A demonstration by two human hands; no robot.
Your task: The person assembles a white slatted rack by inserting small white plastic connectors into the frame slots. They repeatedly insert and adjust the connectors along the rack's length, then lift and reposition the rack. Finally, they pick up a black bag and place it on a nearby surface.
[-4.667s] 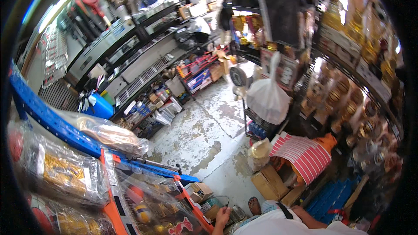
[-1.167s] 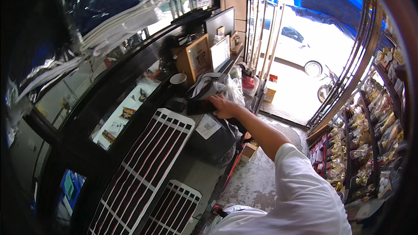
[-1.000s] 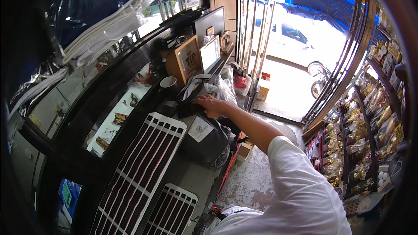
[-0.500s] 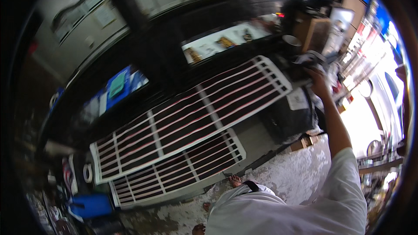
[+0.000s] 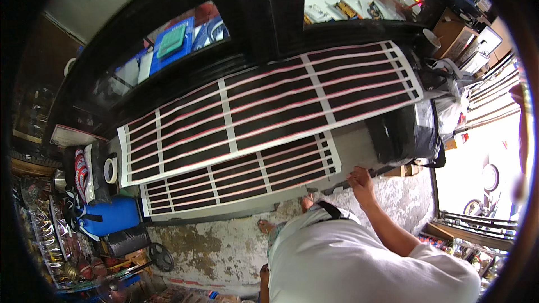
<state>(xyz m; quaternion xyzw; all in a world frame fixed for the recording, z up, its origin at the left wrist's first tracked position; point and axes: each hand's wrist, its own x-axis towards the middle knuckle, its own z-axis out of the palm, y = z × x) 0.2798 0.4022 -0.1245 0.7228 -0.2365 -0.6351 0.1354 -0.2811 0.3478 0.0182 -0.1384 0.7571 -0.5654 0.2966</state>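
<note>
My right hand is over the bench's front edge, just right of the smaller sheet. Its fingers are drawn together; what they hold, if anything, is too small to make out. Low beside my body hangs my left hand, mostly hidden, its fingers unclear. A long sheet of black panels divided by white and reddish strips lies along the bench. It overlaps a smaller sheet of the same pattern on the near side. Both lie on a grey bench top.
A black-wrapped bundle sits at the bench's right end, near a mug. At the left are a roll of tape and a blue bag. Behind stands a black-framed cabinet. Worn concrete floor lies below.
My right hand has come back from the items at the bench's far right end to the front edge, near the smaller sheet. The view has shifted; both sheets look unmoved on the bench.
</note>
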